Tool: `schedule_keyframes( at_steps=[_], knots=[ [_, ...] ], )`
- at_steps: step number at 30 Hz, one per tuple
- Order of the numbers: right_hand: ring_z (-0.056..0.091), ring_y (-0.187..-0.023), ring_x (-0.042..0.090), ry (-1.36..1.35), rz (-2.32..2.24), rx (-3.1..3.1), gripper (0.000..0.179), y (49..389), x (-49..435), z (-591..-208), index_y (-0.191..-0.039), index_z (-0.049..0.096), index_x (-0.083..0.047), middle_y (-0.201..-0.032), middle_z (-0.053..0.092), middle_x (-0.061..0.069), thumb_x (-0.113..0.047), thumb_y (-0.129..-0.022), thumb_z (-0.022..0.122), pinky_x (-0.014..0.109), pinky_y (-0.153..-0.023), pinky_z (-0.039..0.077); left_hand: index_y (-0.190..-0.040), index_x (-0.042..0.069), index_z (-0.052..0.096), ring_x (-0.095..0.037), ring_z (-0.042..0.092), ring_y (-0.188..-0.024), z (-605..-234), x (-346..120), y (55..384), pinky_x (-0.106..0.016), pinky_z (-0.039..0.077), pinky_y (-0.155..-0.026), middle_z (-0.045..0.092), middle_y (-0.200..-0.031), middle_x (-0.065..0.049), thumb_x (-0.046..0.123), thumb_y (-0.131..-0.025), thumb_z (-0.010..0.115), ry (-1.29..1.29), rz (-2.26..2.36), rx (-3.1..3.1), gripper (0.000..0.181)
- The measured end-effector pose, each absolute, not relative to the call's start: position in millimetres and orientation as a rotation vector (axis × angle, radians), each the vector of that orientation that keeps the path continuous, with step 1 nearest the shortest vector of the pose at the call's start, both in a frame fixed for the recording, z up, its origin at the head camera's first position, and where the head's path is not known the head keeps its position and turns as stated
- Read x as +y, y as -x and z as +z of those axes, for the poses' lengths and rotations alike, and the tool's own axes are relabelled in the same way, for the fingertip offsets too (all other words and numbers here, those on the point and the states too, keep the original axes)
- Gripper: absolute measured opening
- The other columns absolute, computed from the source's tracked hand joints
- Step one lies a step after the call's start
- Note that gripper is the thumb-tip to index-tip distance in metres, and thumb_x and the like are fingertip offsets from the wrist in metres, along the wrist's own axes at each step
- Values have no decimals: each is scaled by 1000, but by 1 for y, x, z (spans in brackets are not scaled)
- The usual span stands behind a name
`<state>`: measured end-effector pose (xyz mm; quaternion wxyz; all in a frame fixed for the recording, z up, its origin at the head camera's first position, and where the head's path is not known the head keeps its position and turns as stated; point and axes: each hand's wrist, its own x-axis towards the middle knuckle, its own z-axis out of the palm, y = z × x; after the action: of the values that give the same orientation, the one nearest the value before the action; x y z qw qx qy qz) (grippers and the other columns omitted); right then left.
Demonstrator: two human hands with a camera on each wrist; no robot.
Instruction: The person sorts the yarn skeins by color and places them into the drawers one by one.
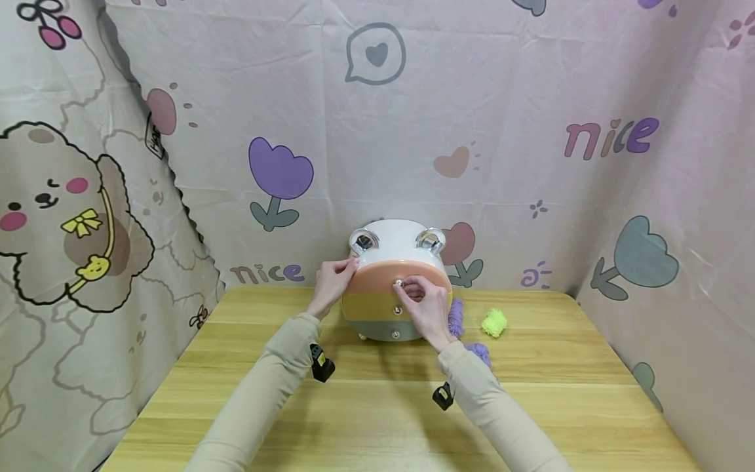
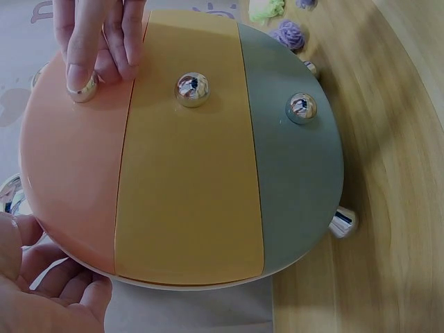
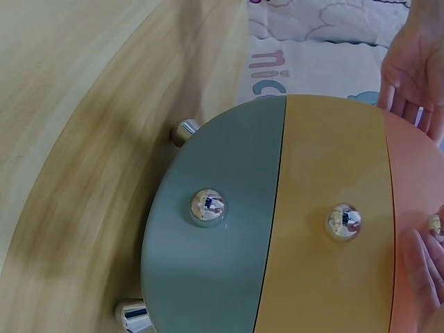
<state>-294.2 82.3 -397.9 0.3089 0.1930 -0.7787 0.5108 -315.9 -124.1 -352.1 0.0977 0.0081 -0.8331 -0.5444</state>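
Note:
A rounded mini drawer cabinet (image 1: pixel 368 305) stands on the table, its front banded coral, yellow and grey-green. Each drawer has a round silver knob; the yellow drawer's knob (image 2: pixel 192 89) and the grey-green drawer's knob (image 3: pixel 208 206) are uncovered. My right hand (image 1: pixel 426 307) pinches the coral drawer's knob (image 2: pixel 82 89) between thumb and fingers. At the cabinet's upper left edge, my left hand (image 1: pixel 333 285) grips the side, thumb near the silver ring and fingers curled behind the rim. All three drawers look closed.
Right of the cabinet lie a purple yarn-like bundle (image 1: pixel 456 318), another purple bundle (image 1: pixel 479 353) partly behind the right sleeve, and a yellow-green fluffy lump (image 1: pixel 494 322). The wooden table (image 1: pixel 377 419) ends at a printed cloth backdrop (image 1: pixel 377 131).

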Motion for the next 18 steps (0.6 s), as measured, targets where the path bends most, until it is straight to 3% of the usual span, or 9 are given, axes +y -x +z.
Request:
schedule_keyframes(
  at_steps=[18],
  knots=[
    [72,-64,21,-453,1329,-2092,15,290,91,-437,-87,71,-1,-76,76,11,-12,-84,81,15,-61,55,-131,8,67,-31,59,-130,-352,-123,315,-45,47,-107,66,-135,-13,35,-100,61,-23,-1609,-2458,42]
  ],
)
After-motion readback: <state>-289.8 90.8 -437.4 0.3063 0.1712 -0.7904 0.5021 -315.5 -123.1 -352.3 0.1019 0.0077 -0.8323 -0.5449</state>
